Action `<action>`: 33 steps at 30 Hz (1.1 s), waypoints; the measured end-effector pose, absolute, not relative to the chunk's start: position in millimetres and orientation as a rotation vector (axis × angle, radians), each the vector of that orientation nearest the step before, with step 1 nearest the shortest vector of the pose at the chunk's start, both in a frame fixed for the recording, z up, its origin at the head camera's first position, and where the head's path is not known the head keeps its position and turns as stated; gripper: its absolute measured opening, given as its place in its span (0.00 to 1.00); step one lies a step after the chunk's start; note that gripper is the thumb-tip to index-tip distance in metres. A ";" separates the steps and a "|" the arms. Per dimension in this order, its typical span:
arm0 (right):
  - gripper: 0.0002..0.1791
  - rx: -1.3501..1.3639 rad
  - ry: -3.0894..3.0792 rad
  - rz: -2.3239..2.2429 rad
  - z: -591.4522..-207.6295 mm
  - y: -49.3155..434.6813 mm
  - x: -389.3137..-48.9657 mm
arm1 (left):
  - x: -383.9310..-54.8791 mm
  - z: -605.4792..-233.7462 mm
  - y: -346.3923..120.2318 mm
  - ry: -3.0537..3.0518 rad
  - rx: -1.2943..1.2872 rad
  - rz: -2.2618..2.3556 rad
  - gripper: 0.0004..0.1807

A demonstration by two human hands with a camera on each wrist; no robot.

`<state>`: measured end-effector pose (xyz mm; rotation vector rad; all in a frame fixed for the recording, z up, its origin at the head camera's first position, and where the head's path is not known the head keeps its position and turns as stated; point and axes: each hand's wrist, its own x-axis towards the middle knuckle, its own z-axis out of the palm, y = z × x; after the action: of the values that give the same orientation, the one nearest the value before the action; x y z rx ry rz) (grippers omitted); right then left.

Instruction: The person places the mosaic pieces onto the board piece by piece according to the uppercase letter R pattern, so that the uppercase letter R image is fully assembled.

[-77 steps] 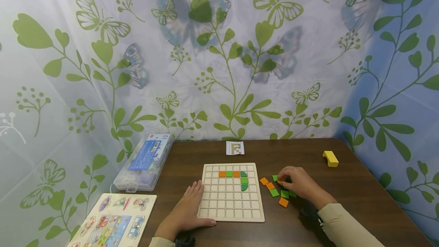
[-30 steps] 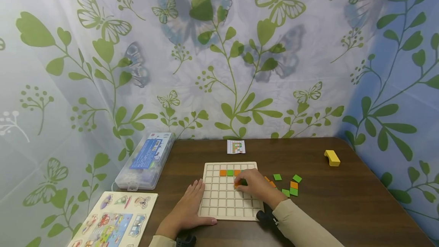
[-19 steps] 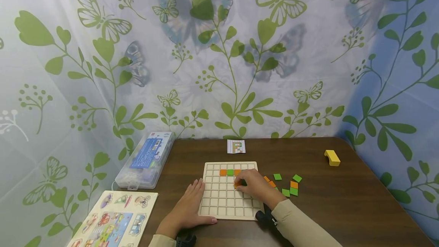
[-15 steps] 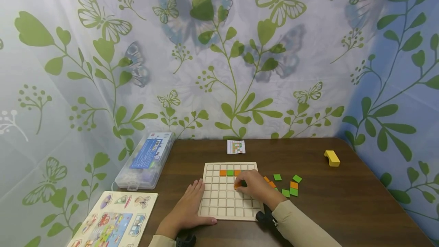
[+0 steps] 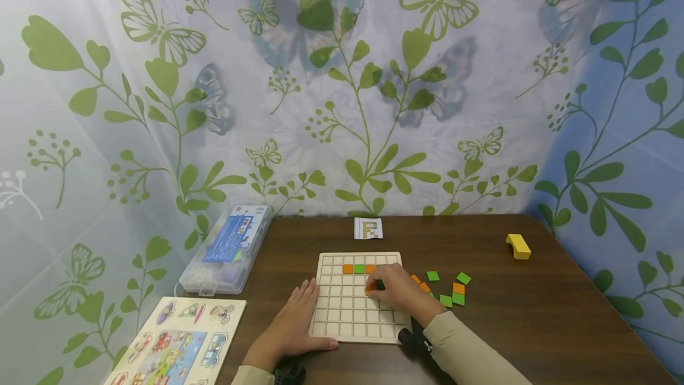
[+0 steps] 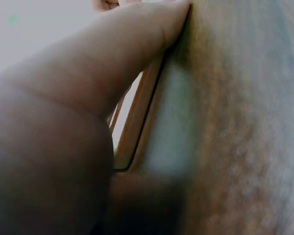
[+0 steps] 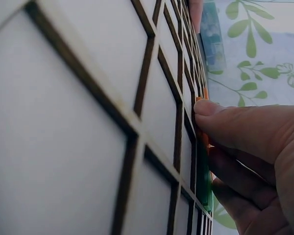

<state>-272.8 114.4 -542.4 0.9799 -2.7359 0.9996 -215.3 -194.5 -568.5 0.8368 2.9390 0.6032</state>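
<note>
A wooden grid board (image 5: 339, 315) lies on the table. My left hand (image 5: 291, 322) rests along its left side, fingers straight, the thumb stretched by the near edge; the left wrist view shows that thumb (image 6: 132, 39) close up beside the board's rim. My right hand (image 5: 398, 290) is over the upper right squares, thumb and fingers pinching an orange square tile (image 5: 368, 290) at the grid. In the right wrist view, the right thumb (image 7: 220, 115) presses on orange at the board's surface. A row has an orange tile (image 5: 348, 269), a green tile (image 5: 359, 269) and another orange tile (image 5: 370, 269). My right hand mostly hides the green pieces beyond them.
Loose tiles lie right of the board, among them a green tile (image 5: 433, 276) and an orange tile (image 5: 458, 289). A pattern card (image 5: 369, 229) is behind it, a yellow arch block (image 5: 518, 246) far right. Left are a plastic case (image 5: 227, 251) and a picture puzzle (image 5: 176, 343).
My right hand has moved left from the loose tiles to the board, bringing an orange tile. Over the last second it has stayed almost still; my left hand has kept its place.
</note>
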 end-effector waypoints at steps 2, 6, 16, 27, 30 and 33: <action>0.07 0.985 -2.735 0.999 -542.0 114.7 -272.9 | -215.3 -567.9 -194.4 2.938 0.837 0.600 0.73; 0.06 0.993 -2.736 0.980 -541.7 115.1 -272.8 | -214.9 -566.8 -194.3 2.935 0.838 0.602 0.73; 0.09 1.000 -2.704 1.011 -539.6 117.5 -271.5 | -214.1 -564.7 -193.5 2.931 0.840 0.602 0.74; 0.12 0.926 -2.717 1.038 -539.1 127.5 -269.1 | -214.9 -564.7 -193.7 2.929 0.840 0.598 0.74; 0.12 0.903 -2.725 1.025 -541.6 129.7 -270.7 | -214.8 -564.6 -193.5 2.929 0.843 0.603 0.73; 0.12 0.885 -2.719 1.026 -542.7 131.8 -271.6 | -214.3 -563.4 -193.4 2.927 0.852 0.612 0.73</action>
<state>-271.6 131.8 -542.7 0.8845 -2.7185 1.0258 -214.3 -193.4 -563.4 0.8523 2.9269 0.6120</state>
